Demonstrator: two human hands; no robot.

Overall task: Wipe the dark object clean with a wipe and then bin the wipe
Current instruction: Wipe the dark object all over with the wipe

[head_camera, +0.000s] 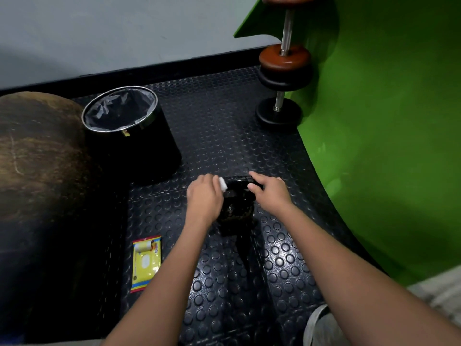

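Flanking dark object [237,206], both hands: left hand [204,196] with wipe [222,184], right hand [270,193].

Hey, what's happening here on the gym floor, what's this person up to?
A person is cleaning a dark object that sits on the studded black floor mat. The left hand presses a white wipe against its top, while the right hand steadies it from the other side. A yellow wipe pack lies on the mat to the left, and a lined black bin stands beyond it. The wipe has not been binned yet.
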